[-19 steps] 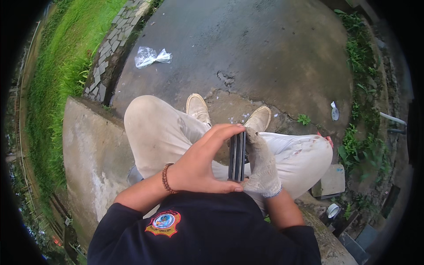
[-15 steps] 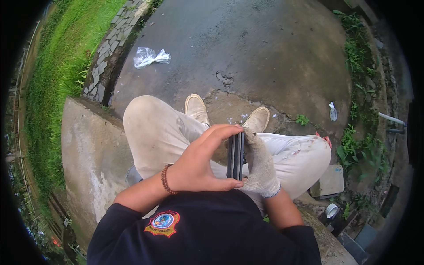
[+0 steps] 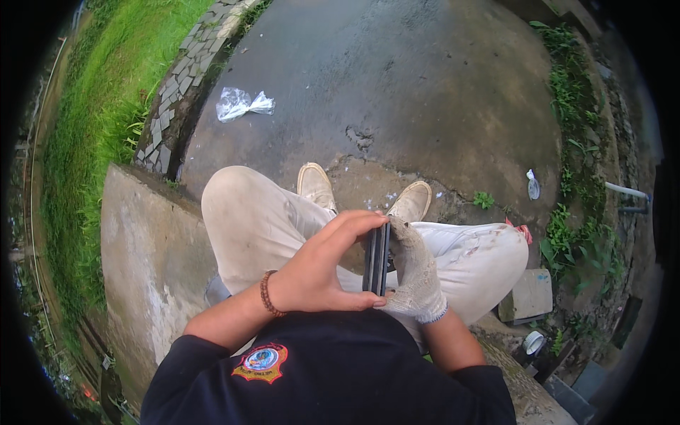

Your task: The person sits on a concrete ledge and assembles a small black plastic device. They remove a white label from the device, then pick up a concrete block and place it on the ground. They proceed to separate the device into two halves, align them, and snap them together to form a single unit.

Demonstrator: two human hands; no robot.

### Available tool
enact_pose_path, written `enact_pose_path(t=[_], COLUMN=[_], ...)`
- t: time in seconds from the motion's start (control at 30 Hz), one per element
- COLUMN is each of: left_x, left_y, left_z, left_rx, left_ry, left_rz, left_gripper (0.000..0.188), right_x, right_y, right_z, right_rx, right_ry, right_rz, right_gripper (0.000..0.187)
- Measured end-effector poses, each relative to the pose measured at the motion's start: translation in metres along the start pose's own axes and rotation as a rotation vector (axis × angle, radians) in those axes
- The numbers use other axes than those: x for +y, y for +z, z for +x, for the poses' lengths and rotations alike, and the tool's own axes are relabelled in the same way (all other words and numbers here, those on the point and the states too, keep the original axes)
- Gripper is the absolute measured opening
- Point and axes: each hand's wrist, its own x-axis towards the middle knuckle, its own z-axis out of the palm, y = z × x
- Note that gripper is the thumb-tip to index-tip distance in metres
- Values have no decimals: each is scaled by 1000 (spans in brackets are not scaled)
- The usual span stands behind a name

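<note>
My bare left hand (image 3: 315,265), with a brown bead bracelet at its wrist, grips a dark, flat, rectangular slab (image 3: 376,258) by its ends, thumb at the near end and fingers at the far end. The slab stands edge-on, with lines along its side like thin stacked layers; its exact kind does not show. My right hand (image 3: 418,276) wears a pale knitted work glove. It curls round the slab's right side, gripping it at the near and far ends. Both hands are above my lap, between my knees.
Wet concrete (image 3: 425,92) spreads beyond my shoes, with a clear plastic bag (image 3: 241,105) at the far left. A low concrete block (image 3: 142,248) stands left. At right are a pale block (image 3: 530,294), a white cup-like piece (image 3: 533,341) and weeds (image 3: 567,237).
The whole view has shifted slightly, so the ground and my legs appear a little lower. Both hands keep their hold on the dark slab, which has hardly moved.
</note>
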Motion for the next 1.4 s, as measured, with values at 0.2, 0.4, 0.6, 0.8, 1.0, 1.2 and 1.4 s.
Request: enact_pose_path(t=[0.2, 0.4, 0.6, 0.8, 1.0, 1.2, 1.4], left_x=[4, 2, 4, 8, 4, 7, 6], left_y=[1, 7, 13, 13, 12, 13, 12], left_z=[4, 3, 3, 4, 3, 4, 5], left_rx=[26, 67, 58, 81, 73, 93, 90], left_ry=[10, 15, -5, -18, 6, 17, 54], left_rz=[11, 67, 98, 83, 162, 134, 141], left_gripper=[106, 103, 101, 104, 109, 105, 99], right_x=[-18, -8, 0, -15, -3, -11, 0], right_y=[7, 4, 4, 5, -2, 3, -1], right_z=[6, 5, 4, 7, 5, 6, 3], right_rx=[58, 27, -13, 9, -36, -19, -28], right_ry=[85, 9, 23, 66, 23, 40, 45], right_rz=[12, 79, 83, -25, -32, -18, 44], right_gripper=[128, 122, 122, 126, 124, 124, 123])
